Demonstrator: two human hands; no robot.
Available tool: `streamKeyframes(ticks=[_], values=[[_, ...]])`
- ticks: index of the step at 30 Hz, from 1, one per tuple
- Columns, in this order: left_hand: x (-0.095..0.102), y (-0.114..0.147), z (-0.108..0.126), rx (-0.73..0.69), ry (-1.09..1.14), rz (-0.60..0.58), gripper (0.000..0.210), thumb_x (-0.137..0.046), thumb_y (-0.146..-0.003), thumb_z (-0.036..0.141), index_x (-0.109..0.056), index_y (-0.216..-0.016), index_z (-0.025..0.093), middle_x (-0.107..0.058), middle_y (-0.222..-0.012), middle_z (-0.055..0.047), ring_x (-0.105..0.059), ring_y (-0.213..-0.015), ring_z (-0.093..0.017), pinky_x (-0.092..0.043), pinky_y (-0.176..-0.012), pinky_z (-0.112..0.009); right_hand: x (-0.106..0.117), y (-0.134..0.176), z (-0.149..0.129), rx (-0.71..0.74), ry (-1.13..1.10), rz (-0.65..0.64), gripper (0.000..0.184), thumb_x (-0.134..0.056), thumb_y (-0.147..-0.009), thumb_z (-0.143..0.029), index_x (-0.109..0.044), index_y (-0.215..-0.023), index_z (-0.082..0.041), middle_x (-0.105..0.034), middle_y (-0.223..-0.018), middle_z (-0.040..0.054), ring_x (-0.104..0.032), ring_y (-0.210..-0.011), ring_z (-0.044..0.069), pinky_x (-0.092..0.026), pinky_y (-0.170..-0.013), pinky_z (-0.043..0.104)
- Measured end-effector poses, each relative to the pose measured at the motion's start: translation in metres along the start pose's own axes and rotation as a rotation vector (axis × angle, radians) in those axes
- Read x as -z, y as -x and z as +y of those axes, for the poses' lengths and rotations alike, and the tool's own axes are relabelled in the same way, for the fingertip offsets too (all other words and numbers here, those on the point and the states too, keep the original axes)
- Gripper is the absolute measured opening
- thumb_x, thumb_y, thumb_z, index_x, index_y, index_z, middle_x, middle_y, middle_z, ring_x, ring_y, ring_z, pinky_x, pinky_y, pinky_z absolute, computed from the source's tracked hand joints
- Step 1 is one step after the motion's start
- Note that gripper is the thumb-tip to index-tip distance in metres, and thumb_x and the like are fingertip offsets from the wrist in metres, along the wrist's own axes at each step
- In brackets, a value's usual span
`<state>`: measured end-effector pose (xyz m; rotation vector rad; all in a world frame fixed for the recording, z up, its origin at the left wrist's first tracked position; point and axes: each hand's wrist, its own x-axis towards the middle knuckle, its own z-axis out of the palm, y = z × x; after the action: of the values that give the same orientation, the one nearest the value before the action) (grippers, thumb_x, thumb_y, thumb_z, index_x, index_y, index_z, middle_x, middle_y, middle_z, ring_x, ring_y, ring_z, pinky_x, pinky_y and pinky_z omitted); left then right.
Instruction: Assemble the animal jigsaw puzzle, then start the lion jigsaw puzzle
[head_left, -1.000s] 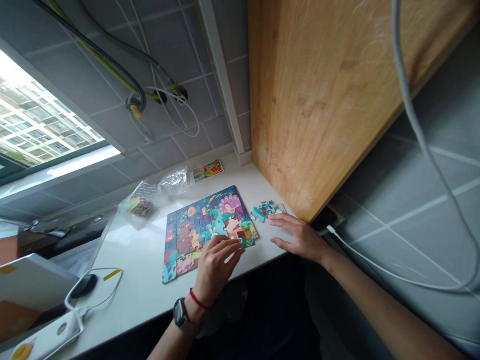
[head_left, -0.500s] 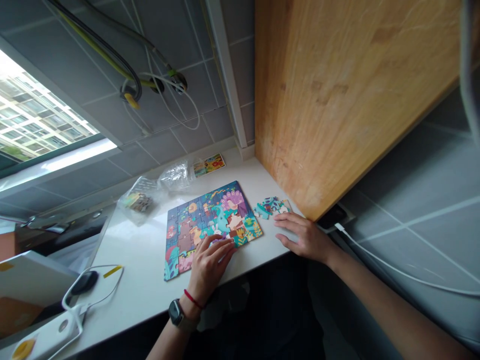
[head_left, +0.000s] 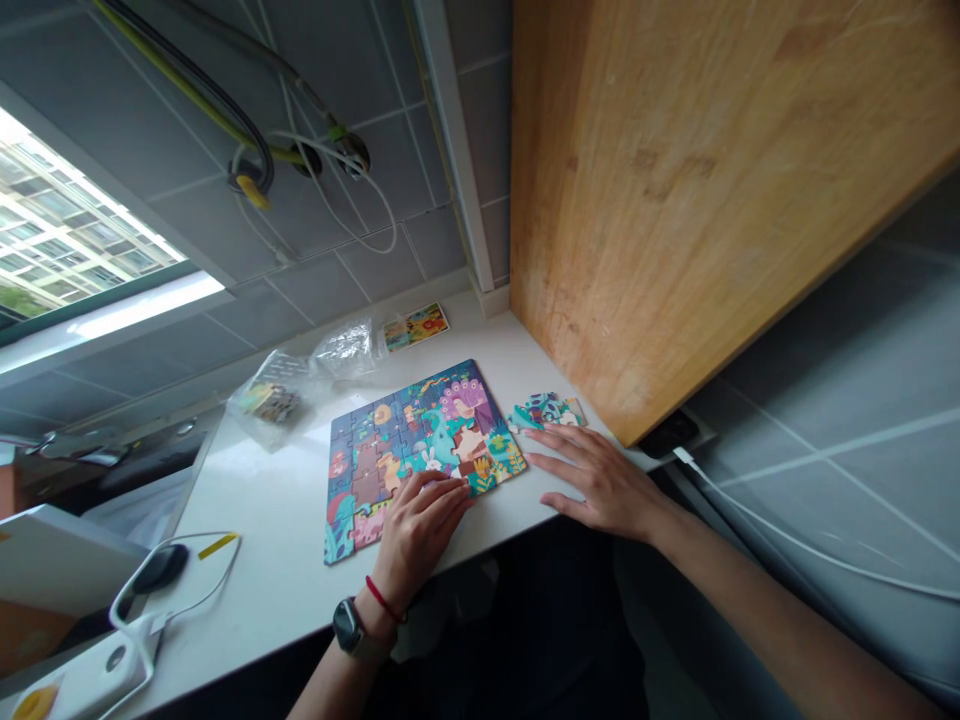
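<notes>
A colourful animal jigsaw puzzle (head_left: 386, 430), mostly filled in, lies on the white counter, with a pale unfilled-looking patch near its right side. My left hand (head_left: 424, 520) rests on the puzzle's near edge, fingers stretched out and slightly bent, covering some of the pieces there. A small heap of loose puzzle pieces (head_left: 551, 405) sits to the right of the puzzle. Over the near side of that heap is my right hand (head_left: 592, 475), palm down with fingers spread; its fingertips hide part of the pieces. No piece shows between the fingers of either hand.
Behind the puzzle lie a clear plastic bag (head_left: 270, 400) with more pieces, a crumpled clear wrapper (head_left: 345, 348) and a picture card (head_left: 416, 326). A wooden panel (head_left: 637, 200) leans at the right. A power strip (head_left: 90, 670) and cable (head_left: 225, 570) occupy the front left.
My right hand has shifted left, its fingers now reaching further toward the puzzle's edge and spreading wider. My left hand stays on the puzzle. The camera view has shifted slightly.
</notes>
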<state>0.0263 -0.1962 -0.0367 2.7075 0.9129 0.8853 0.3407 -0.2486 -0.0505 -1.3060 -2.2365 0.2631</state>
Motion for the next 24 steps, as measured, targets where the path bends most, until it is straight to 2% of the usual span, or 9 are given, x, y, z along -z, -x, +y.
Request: streamKeyframes(ticks=[2,5,11,15,20,22,24], values=[[0.0,0.001,0.0,0.001,-0.001,0.005,0.021,-0.068,-0.099,0.021,-0.074,-0.118,0.026,-0.08,-0.107,-0.004,-0.069,-0.104,-0.023,-0.061,-0.087,-0.039,-0.003,0.0,-0.004,0.022,-0.003,-0.032,0.058,-0.072,-0.094,-0.038,-0.057,-0.149,-0.032,-0.049,-0.161,0.0043,-0.045,-0.148,0.036,-0.037,-0.122,0.058],[-0.003,0.002,-0.001,0.005,-0.026,0.003,0.025,-0.069,-0.099,0.023,-0.073,-0.123,0.027,-0.079,-0.113,-0.004,-0.068,-0.11,-0.025,-0.062,-0.09,-0.043,-0.007,0.0,-0.009,0.024,-0.018,-0.051,0.059,-0.07,-0.096,-0.034,-0.053,-0.153,-0.034,-0.051,-0.159,0.0025,-0.043,-0.149,0.035,-0.031,-0.125,0.059],[-0.008,0.003,0.001,0.049,-0.077,0.008,0.017,-0.068,-0.099,0.025,-0.074,-0.115,0.028,-0.077,-0.114,-0.006,-0.067,-0.107,-0.027,-0.06,-0.091,-0.046,-0.008,-0.001,-0.008,0.022,-0.028,-0.055,0.058,-0.068,-0.097,-0.035,-0.052,-0.153,-0.034,-0.054,-0.157,0.0026,-0.046,-0.148,0.034,-0.03,-0.125,0.059],[-0.009,-0.003,0.004,0.116,-0.088,0.011,0.015,-0.068,-0.099,0.033,-0.075,-0.111,0.028,-0.071,-0.122,-0.009,-0.067,-0.11,-0.027,-0.06,-0.093,-0.046,-0.008,-0.001,-0.008,0.026,-0.009,-0.061,0.056,-0.067,-0.098,-0.036,-0.054,-0.152,-0.032,-0.054,-0.157,0.0031,-0.046,-0.148,0.034,-0.031,-0.124,0.059],[-0.01,-0.021,0.007,0.071,-0.031,-0.162,0.041,-0.067,-0.099,0.036,-0.062,-0.139,0.029,-0.065,-0.141,-0.009,-0.051,-0.141,-0.033,-0.053,-0.11,-0.056,-0.006,-0.001,-0.01,0.03,0.074,-0.099,0.051,-0.06,-0.102,-0.038,-0.054,-0.152,-0.028,-0.051,-0.159,0.0035,-0.044,-0.149,0.032,-0.032,-0.123,0.059],[-0.012,-0.026,0.007,0.078,0.004,-0.191,0.036,-0.066,-0.1,0.034,-0.065,-0.135,0.029,-0.067,-0.139,-0.007,-0.05,-0.142,-0.033,-0.052,-0.111,-0.057,-0.006,-0.001,-0.01,0.029,0.093,-0.108,0.051,-0.059,-0.103,-0.039,-0.053,-0.152,-0.028,-0.05,-0.16,0.0027,-0.043,-0.15,0.032,-0.032,-0.123,0.058],[-0.015,-0.028,0.007,0.112,0.06,-0.166,0.03,-0.068,-0.099,0.034,-0.069,-0.128,0.029,-0.068,-0.134,-0.007,-0.055,-0.136,-0.031,-0.053,-0.11,-0.055,-0.006,-0.001,-0.01,0.028,0.097,-0.106,0.051,-0.059,-0.103,-0.04,-0.054,-0.152,-0.029,-0.05,-0.16,0.0022,-0.043,-0.15,0.031,-0.032,-0.123,0.057]])
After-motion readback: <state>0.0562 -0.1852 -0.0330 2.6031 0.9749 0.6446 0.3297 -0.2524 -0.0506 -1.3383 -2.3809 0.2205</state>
